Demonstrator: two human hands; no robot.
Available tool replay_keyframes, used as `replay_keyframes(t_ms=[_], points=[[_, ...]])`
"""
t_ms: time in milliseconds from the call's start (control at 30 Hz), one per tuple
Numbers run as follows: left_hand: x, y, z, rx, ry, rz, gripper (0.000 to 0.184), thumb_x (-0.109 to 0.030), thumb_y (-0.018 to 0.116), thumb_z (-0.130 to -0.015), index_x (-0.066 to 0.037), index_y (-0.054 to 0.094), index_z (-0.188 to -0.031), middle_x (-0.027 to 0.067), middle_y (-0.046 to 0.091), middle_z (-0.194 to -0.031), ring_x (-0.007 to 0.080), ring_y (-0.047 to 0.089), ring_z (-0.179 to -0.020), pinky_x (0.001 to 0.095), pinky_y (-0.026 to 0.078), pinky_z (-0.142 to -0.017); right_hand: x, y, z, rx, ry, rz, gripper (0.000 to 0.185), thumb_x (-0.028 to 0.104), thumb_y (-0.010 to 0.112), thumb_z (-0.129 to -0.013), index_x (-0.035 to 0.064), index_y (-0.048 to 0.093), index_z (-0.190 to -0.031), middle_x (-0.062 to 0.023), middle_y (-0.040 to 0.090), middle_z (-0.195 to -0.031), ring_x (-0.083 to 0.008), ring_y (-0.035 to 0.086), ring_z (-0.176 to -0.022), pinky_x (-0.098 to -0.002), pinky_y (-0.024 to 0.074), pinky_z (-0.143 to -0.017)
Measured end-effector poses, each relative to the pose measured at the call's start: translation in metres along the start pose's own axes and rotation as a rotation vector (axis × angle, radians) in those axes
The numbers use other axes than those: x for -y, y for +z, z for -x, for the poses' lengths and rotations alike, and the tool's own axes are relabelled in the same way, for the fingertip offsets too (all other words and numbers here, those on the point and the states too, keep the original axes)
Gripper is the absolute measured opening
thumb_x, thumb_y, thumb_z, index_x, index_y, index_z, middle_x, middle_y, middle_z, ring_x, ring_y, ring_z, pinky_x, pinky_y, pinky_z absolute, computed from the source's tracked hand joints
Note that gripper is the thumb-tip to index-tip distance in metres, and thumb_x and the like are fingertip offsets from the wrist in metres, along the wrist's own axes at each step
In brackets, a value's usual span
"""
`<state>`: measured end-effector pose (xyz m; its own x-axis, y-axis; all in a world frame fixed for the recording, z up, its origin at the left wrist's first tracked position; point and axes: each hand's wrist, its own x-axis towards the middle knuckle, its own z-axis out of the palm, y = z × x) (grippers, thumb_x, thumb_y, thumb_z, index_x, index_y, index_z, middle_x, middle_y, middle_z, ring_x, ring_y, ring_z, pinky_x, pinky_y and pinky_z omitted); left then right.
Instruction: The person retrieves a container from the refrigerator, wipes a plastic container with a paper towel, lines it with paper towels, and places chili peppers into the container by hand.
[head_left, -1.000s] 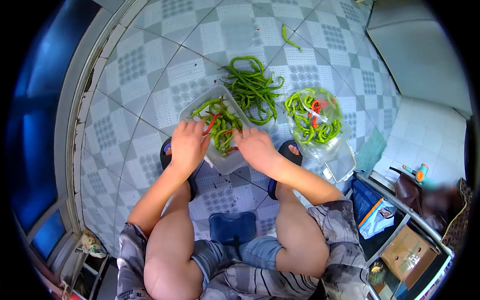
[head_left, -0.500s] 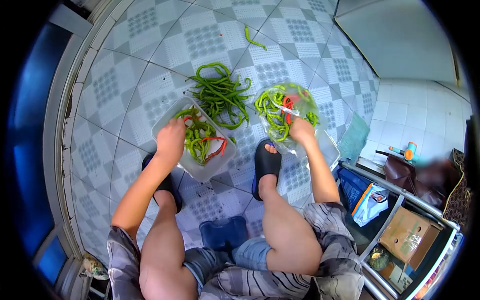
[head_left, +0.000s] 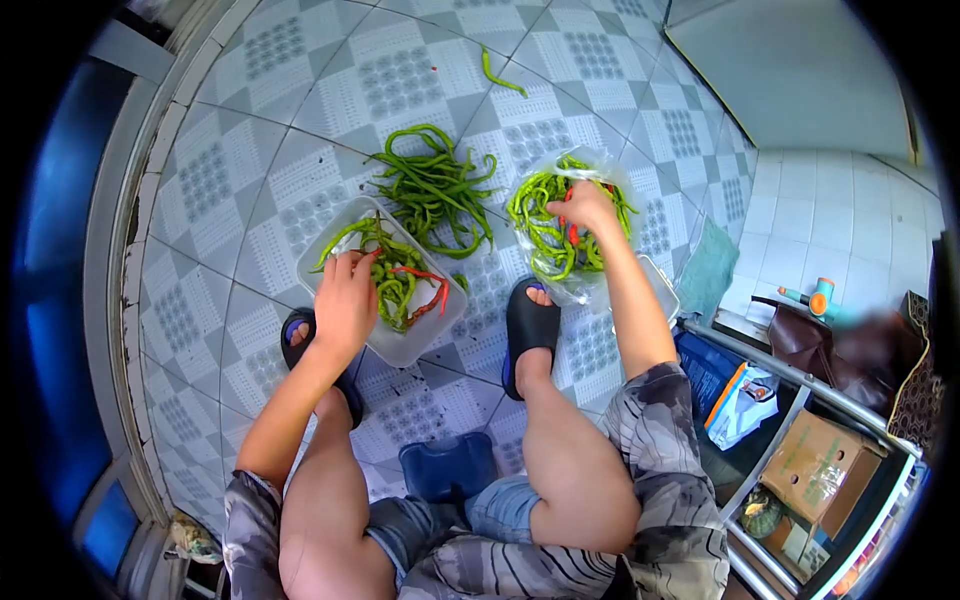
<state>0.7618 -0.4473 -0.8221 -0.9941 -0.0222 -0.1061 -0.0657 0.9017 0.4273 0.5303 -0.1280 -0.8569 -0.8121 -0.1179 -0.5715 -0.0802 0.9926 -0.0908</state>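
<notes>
My left hand (head_left: 345,300) is over a clear plastic box (head_left: 402,352) of green chili peppers (head_left: 395,295) and a few red ones (head_left: 437,290). Its fingers are apart, with their tips touching the peppers at the box's left side. My right hand (head_left: 588,207) reaches into an open clear plastic bag (head_left: 572,292) of green chili peppers (head_left: 540,215), with red ones beneath the hand. The right thumb stands away from the fingers, whose tips are partly hidden. Between box and bag, a heap of long green chili peppers (head_left: 435,190) lies on the tiled floor.
A single green pepper (head_left: 500,75) lies farther off on the floor. My black slippers (head_left: 533,335) flank the work area, with a blue stool (head_left: 448,468) under me. At the right are a box lid (head_left: 660,290), a green cloth (head_left: 708,270) and a rack with a carton (head_left: 815,465).
My right hand has moved up and left, deeper over the bag, whose mouth is wider. My left hand has come slightly down and its fingers have loosened; a green pepper now arcs along the box's upper left.
</notes>
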Motion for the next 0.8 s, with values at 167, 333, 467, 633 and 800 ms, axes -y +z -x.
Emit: replay_keyframes(t_ms=[167,333,467,633,800], points=[[-0.009,-0.011,0.026,-0.138,0.02,-0.011,0.044,-0.001,0.058,-0.069,0.002,0.051,-0.112,0.0205,0.042,-0.124,0.0383,0.039,-0.115,0.0479,0.032,-0.099,0.034,0.045,-0.006,-0.381,0.051,-0.135,0.095,0.051,0.071,-0.063,0.0008,0.031,-0.134,-0.028,0.037,-0.132,-0.0412,0.038,-0.12,-0.0457,0.0333,-0.099],[-0.003,-0.001,0.036,-0.09,-0.012,-0.034,0.048,-0.002,0.059,-0.069,0.004,0.048,-0.116,0.0235,0.034,-0.131,0.0407,0.029,-0.125,0.0497,0.025,-0.105,0.057,0.041,-0.002,-0.222,0.186,-0.052,0.082,0.05,0.07,-0.064,0.0153,0.037,-0.131,-0.0258,0.036,-0.133,-0.0451,0.029,-0.124,-0.0487,0.0347,-0.098],[-0.004,-0.001,0.037,-0.05,-0.049,-0.032,0.056,-0.003,0.059,-0.07,0.007,0.041,-0.122,0.0245,0.031,-0.134,0.0413,0.025,-0.128,0.0503,0.022,-0.106,0.058,0.035,-0.002,-0.15,0.276,0.021,0.076,0.039,0.068,-0.067,0.015,0.035,-0.132,-0.0225,0.029,-0.139,-0.0438,0.027,-0.125,-0.0499,0.0354,-0.097],[-0.002,0.0,0.039,-0.038,-0.044,-0.029,0.059,-0.004,0.059,-0.071,0.008,0.037,-0.125,0.0254,0.029,-0.135,0.0415,0.023,-0.129,0.0502,0.021,-0.107,0.048,0.039,0.015,-0.291,0.239,0.032,0.063,0.022,0.061,-0.07,0.0142,0.039,-0.129,-0.024,0.035,-0.131,-0.0417,0.032,-0.123,-0.0486,0.0417,-0.089],[-0.002,-0.002,0.039,-0.033,-0.057,-0.008,0.06,-0.004,0.059,-0.071,0.008,0.036,-0.125,0.0259,0.028,-0.135,0.0416,0.021,-0.13,0.0502,0.02,-0.108,0.012,0.036,0.018,-0.309,0.118,0.029,0.059,0.018,0.06,-0.072,0.0142,0.043,-0.128,-0.0256,0.044,-0.121,-0.039,0.056,-0.096,-0.0458,0.0464,-0.082]])
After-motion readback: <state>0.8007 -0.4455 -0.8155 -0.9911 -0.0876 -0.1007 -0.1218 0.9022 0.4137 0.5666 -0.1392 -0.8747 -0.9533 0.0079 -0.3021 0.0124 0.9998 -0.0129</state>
